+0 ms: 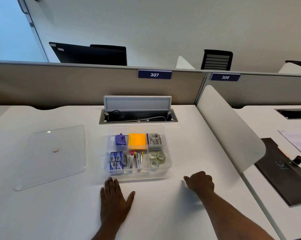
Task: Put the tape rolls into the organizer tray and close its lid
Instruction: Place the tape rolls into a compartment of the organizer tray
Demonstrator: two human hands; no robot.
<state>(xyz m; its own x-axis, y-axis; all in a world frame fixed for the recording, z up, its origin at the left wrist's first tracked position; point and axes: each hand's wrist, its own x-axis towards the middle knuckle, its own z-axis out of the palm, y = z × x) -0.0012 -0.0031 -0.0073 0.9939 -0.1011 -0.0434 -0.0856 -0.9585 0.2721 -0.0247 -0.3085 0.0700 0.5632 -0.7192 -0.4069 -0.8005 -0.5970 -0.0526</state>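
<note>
Numbers "307" and "306" stand in white on two dark blue tags fixed to the grey partition behind the table. Print on the grey box in the organizer tray's far right compartment is too small to read, and so is the writing on the small blue boxes in its near left compartment.

The organizer tray is clear plastic, divided into six compartments, and sits in front of the open cable hatch. Three tape rolls, translucent with a pale green tint, lie together in its near right compartment. An orange pad fills the far middle compartment.

The lid, a clear flat sheet with rounded corners, lies on the table to the left of the tray, apart from it.

Both hands are in front of the tray and hold nothing: the left hand lies flat with fingers spread, fingertips near the tray's front wall; the right hand is loosely curled.
</note>
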